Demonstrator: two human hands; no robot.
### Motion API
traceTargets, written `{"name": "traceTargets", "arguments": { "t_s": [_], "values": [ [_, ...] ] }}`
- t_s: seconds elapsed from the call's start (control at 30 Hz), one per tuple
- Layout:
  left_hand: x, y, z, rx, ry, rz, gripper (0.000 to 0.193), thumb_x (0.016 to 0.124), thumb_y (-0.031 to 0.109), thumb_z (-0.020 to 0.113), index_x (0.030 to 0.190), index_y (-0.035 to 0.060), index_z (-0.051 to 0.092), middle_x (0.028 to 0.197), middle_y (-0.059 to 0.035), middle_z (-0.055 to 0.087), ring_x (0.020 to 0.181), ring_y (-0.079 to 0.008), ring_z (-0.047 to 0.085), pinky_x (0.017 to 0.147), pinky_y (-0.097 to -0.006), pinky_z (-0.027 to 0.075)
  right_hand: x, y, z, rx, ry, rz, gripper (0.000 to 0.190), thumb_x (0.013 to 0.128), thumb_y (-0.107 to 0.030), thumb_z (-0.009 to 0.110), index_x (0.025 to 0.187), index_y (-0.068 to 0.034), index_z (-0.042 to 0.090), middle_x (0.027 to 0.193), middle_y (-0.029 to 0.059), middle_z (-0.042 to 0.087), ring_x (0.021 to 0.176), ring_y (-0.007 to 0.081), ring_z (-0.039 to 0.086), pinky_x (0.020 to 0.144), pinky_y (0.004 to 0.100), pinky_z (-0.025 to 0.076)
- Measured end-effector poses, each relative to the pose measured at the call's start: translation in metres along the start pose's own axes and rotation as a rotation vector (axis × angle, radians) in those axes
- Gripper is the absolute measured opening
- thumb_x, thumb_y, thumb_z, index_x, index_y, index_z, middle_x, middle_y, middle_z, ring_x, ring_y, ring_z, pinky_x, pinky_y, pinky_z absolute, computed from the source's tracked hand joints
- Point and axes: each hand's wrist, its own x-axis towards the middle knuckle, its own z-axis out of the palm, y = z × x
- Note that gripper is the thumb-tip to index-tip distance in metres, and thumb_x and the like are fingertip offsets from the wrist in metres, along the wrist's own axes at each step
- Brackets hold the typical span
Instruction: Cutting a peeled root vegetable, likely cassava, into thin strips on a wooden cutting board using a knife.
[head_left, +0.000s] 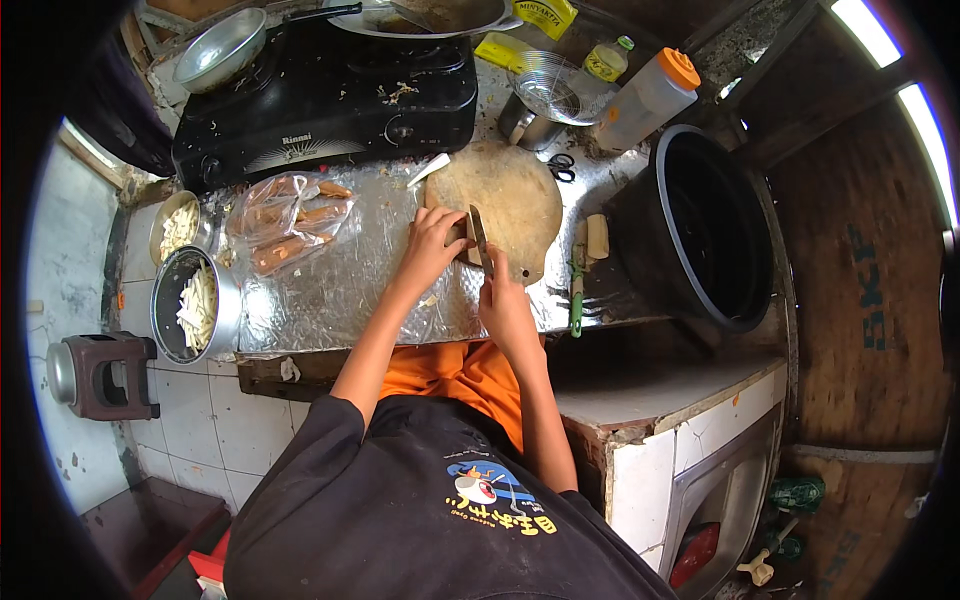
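Note:
My right hand (502, 289) grips a kitchen knife (479, 229), its blade pointing away from me over a round wooden chopping board (502, 187). At the board's left edge my left hand (435, 240) holds a pale piece of food (474, 253) beside the blade; the fingers partly hide it. Right of the board lie a pale peeled chunk (598, 236) and a green-handled peeler (577, 300). Black-handled scissors (562, 167) rest near the board's upper right edge. To the far left, a metal pot (225, 315) and a smaller bowl (159, 232) hold pale cut strips.
A black gas stove (322, 112) stands behind the board. A clear plastic bag (289, 217) with orange-brown pieces lies on the foil-covered table (360, 300). On the right is a large black bucket (664, 225). A metal mug (525, 131) under a strainer and a squeeze bottle (649, 97) stand behind.

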Motion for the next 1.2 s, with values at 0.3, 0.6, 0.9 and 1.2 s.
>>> {"name": "traceTargets", "arguments": {
  "t_s": [0.3,0.6,0.9,1.2],
  "values": [
    [0.01,-0.003,-0.013,-0.047,-0.108,0.037,0.043,0.082,0.016,0.078,0.121,0.001,0.066,0.118,-0.0123,0.064,0.113,-0.0333,0.053,0.1,-0.0415,0.044,0.001,-0.004,0.017,-0.05,0.018,0.022,0.056,0.092,0.003,0.048,0.146,0.003,0.033,0.072,0.0338,0.061,0.069,0.0521,0.062,0.061,0.0575,0.046],
    [0.064,0.006,-0.017,-0.088,0.01,0.224,0.025,0.101,0.021,0.056,0.108,0.0003,0.069,0.106,-0.0148,0.066,0.103,-0.0359,0.058,0.093,-0.0435,0.047,0.002,-0.007,0.023,-0.109,-0.004,-0.022,0.068,0.087,0.005,0.049,0.15,0.008,0.026,0.069,0.0323,0.06,0.065,0.049,0.062,0.061,0.0555,0.048],
    [0.131,0.047,0.0,0.02,-0.126,0.373,0.031,0.103,0.028,0.055,0.118,0.005,0.067,0.115,-0.0101,0.065,0.111,-0.0303,0.053,0.098,-0.0417,0.043,0.002,-0.015,0.03,-0.234,-0.031,0.049,0.075,0.083,0.007,0.052,0.152,0.01,0.022,0.071,0.0312,0.063,0.066,0.0467,0.064,0.064,0.054,0.05],
    [0.125,0.081,0.006,0.208,-0.049,0.413,0.046,0.102,0.044,0.053,0.139,0.0163,0.053,0.127,-0.0056,0.051,0.12,-0.0285,0.039,0.101,-0.0486,0.03,0.005,-0.019,0.022,-0.262,-0.077,0.15,0.073,0.085,0.005,0.049,0.154,0.006,0.026,0.077,0.029,0.066,0.071,0.0446,0.067,0.065,0.0534,0.053]
  ]
}}
